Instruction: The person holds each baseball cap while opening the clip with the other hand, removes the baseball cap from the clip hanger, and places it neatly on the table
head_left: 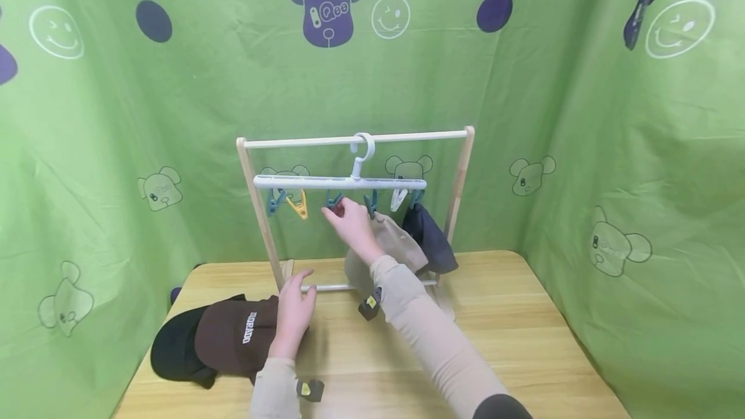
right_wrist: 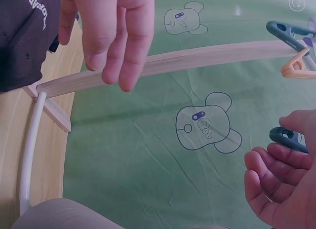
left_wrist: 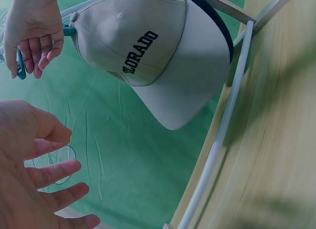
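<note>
My right hand (head_left: 356, 228) is up at the white hanger (head_left: 314, 182), pinching a dark teal clip (right_wrist: 285, 137) between thumb and fingers. Lower and to the left, my left hand (head_left: 295, 309) is held with its fingers spread and holds nothing. Behind it on the table lies a brown cap (head_left: 224, 335) with white lettering, overlapping a black cap (head_left: 171, 348). A beige cap (left_wrist: 143, 46) with dark lettering hangs from a teal clip (head_left: 371, 203), partly hidden by my right arm. Farther right a dark navy cap (head_left: 432, 244) hangs from another teal clip (head_left: 416, 198).
A wooden rack (head_left: 259, 212) with a white top rod (head_left: 419, 137) carries the hanger. Left on the hanger are a teal clip (head_left: 275, 201) and a yellow clip (head_left: 299, 205); a white clip (head_left: 398, 199) hangs between the two caps. Green printed curtains (head_left: 174, 102) surround the wooden table (head_left: 512, 328).
</note>
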`<act>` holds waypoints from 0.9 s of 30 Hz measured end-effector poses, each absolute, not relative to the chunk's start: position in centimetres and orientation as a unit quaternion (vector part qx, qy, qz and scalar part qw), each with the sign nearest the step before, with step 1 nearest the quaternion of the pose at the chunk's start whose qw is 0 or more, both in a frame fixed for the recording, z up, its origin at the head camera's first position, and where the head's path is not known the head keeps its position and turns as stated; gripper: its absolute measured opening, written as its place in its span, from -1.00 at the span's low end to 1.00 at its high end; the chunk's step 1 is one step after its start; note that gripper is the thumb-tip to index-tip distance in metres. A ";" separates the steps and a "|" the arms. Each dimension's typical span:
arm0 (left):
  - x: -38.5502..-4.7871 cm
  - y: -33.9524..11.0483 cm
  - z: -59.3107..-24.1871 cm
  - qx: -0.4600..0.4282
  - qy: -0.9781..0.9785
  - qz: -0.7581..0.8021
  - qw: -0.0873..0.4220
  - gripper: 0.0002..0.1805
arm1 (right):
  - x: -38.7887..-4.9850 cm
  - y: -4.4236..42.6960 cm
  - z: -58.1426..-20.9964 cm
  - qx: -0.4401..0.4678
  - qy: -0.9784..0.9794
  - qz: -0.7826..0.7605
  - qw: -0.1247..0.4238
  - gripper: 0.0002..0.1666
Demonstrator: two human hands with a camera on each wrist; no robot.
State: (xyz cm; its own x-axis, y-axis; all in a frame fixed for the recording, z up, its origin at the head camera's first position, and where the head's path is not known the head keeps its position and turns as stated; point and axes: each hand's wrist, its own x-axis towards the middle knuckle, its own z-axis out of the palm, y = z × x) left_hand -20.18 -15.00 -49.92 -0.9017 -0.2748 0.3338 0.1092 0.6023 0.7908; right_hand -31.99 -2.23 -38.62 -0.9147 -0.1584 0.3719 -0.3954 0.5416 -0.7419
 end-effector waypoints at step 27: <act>-21.8 -13.7 -49.3 0.010 -0.866 -0.459 0.199 -0.56 | -32.4 2.2 -37.9 0.139 -0.837 0.496 0.182 -0.67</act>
